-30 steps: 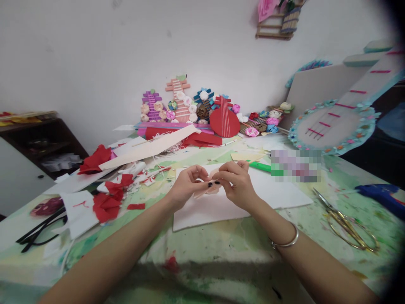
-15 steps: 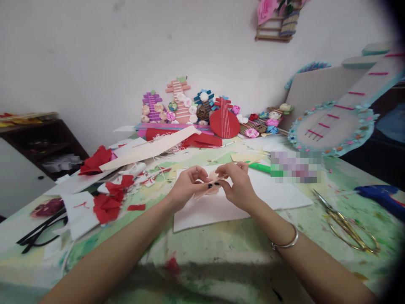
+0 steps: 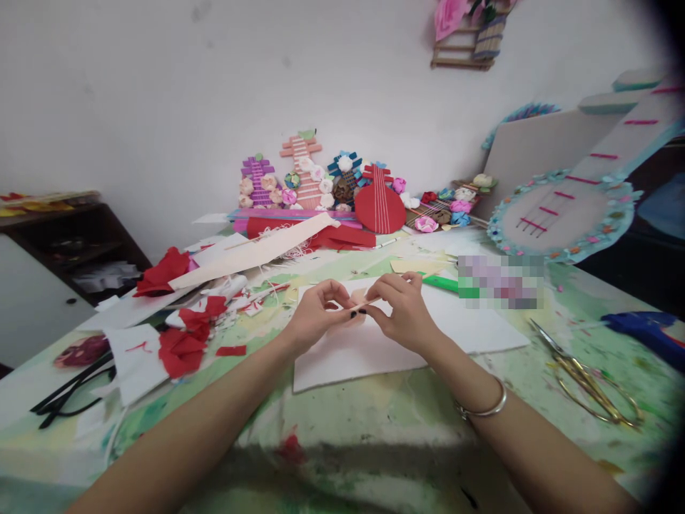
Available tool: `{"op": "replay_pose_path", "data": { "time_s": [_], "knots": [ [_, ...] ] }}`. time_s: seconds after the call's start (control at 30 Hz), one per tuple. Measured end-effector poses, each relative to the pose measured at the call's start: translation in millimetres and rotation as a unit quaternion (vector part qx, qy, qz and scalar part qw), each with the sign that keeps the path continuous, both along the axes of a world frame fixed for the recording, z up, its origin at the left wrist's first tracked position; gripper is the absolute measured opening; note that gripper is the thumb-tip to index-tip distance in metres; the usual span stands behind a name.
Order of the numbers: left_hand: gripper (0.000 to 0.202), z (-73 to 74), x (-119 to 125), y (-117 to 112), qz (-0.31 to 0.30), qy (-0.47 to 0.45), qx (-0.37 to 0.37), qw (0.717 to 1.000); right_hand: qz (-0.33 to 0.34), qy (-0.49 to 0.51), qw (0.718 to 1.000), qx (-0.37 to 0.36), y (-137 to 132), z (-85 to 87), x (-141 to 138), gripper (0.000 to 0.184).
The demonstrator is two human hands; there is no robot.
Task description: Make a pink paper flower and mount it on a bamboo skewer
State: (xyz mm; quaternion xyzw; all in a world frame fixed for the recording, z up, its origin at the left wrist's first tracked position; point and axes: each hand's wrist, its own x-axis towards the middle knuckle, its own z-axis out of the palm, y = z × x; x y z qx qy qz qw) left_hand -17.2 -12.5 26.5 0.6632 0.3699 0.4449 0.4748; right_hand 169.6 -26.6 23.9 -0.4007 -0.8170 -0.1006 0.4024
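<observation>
In front of me, my left hand (image 3: pixel 317 318) and my right hand (image 3: pixel 400 310) meet, thumbs and fingertips pinched together. Between them they hold a small pale peach piece of paper (image 3: pixel 358 294), with a thin light edge or stick running along it; which of the two I cannot tell. The fingers hide part of the piece. Both hands are just above a white board (image 3: pixel 369 360) lying on the paint-stained table cover. Behind my right hand lies a green-handled tool (image 3: pixel 439 282), partly blurred out.
Gold-handled scissors (image 3: pixel 586 382) and a blue glue gun (image 3: pixel 645 327) lie right. Red paper scraps (image 3: pixel 182 350), black-framed glasses (image 3: pixel 75 396) and a long cream strip (image 3: pixel 257 250) are left. Decorated model instruments, including a red lute (image 3: pixel 379 207), stand against the wall; a larger blue-edged one (image 3: pixel 567 214) leans right.
The peach piece has turned slightly between my fingertips, and its lower part shows less. Both hands stay in nearly the same place, still pinching it.
</observation>
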Motion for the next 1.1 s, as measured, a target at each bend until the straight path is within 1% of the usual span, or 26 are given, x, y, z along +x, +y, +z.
{"op": "replay_pose_path", "data": {
  "time_s": [0.2, 0.37, 0.5, 0.6, 0.7, 0.8, 0.97, 1.1],
  "knots": [
    [0.028, 0.8, -0.4, 0.3, -0.016, -0.021, -0.013, 1.000, -0.005, 0.002, 1.000, -0.014, 1.3, 0.5, 0.9, 0.009],
    [0.025, 3.7, -0.3, 1.6, 0.026, -0.066, -0.023, 0.997, -0.002, 0.011, 0.999, -0.043, 1.8, 0.2, 1.0, 0.009],
    [0.030, 1.8, -1.8, 5.8, 0.038, -0.054, -0.057, 0.996, 0.006, 0.011, 0.999, -0.053, 0.5, -0.2, -0.6, 0.009],
    [0.030, -0.4, -3.2, 8.7, 0.026, -0.051, -0.073, 0.996, 0.009, 0.008, 0.998, -0.057, -0.3, -0.5, -1.5, 0.010],
    [0.024, -1.3, -4.1, 9.8, 0.005, -0.040, -0.060, 0.997, 0.016, 0.005, 0.998, -0.065, 0.0, -0.7, -1.7, 0.011],
    [0.023, -1.0, -4.4, 9.6, 0.010, -0.060, -0.058, 0.996, 0.029, -0.004, 0.996, -0.085, 1.6, -0.1, -1.0, 0.010],
    [0.031, 0.4, -3.9, 9.6, 0.024, -0.093, -0.096, 0.991, 0.030, -0.021, 0.994, -0.107, 5.7, 5.3, 5.1, 0.009],
    [0.033, -1.3, -5.6, 12.3, 0.025, -0.097, -0.100, 0.990, 0.010, -0.020, 0.995, -0.101, 7.6, 13.0, 13.6, 0.013]
  ]
}}
